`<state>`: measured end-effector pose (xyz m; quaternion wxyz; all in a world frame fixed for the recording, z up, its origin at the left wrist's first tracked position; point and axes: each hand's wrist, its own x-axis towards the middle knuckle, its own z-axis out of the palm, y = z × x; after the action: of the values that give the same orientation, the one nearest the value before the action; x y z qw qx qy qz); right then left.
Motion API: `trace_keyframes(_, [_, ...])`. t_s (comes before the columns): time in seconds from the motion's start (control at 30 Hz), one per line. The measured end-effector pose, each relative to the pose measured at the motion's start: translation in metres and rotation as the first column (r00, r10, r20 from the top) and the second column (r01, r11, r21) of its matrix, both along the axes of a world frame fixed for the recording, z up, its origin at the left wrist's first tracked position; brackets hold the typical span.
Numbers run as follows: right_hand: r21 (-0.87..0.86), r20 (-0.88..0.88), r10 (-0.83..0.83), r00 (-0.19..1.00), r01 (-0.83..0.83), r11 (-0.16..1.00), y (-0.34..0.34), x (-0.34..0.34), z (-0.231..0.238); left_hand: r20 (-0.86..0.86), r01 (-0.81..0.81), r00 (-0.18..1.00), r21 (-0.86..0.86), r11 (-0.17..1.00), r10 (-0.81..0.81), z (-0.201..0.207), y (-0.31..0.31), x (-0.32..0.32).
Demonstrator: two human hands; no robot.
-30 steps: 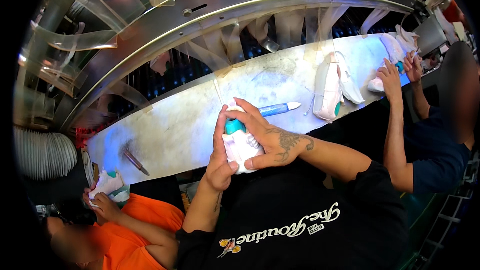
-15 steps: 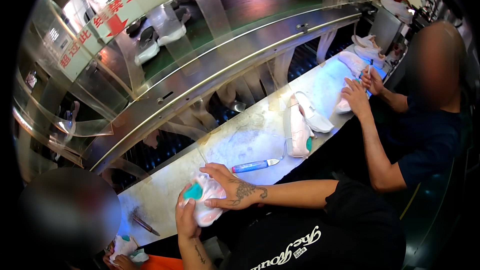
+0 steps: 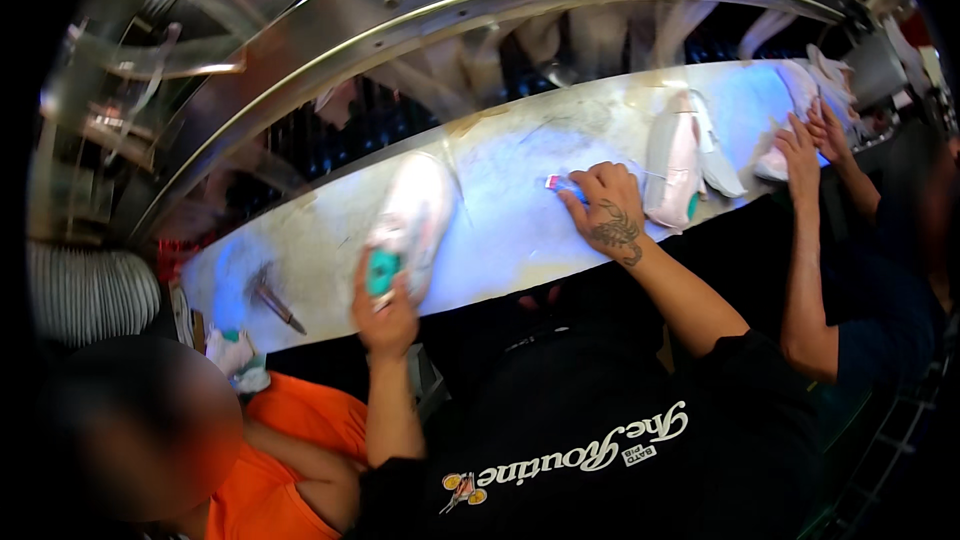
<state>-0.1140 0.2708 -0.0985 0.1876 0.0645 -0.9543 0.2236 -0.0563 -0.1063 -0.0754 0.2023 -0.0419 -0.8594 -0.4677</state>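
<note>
My left hand grips the heel end of a pale pink and white shoe, which points away from me over the bench. A teal patch shows at the shoe's heel opening. Farther right, my right hand is closed over a slim blue-handled tool with a pink end. My fingers hide most of the tool. Just right of that hand, another pink shoe lies beside a white sole.
The long pale bench runs along a metal-framed machine with hanging clear strips. A dark-handled tool lies at left. A person in orange sits left; at right, a co-worker's hands work on a shoe.
The view has swung left and down. My right hand has left the shoe and taken hold of the blue-handled tool. My left hand keeps the shoe, now stretched out over the bench.
</note>
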Motion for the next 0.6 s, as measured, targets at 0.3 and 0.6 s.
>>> trace_keyframes(0.3, [0.043, 0.035, 0.006, 0.999, -0.008, 0.999, -0.003, -0.001, 0.008, 0.120, -0.039, 0.992, 0.632, 0.774, -0.048, -0.030, -0.021, -0.026])
trace_keyframes(0.6, [-0.301, -0.115, 0.497, 0.860, -0.507, 0.808, -0.093, 0.041, 0.041, 0.263, -0.078, 0.961, 0.542, 0.837, -0.081, 0.008, 0.007, -0.023])
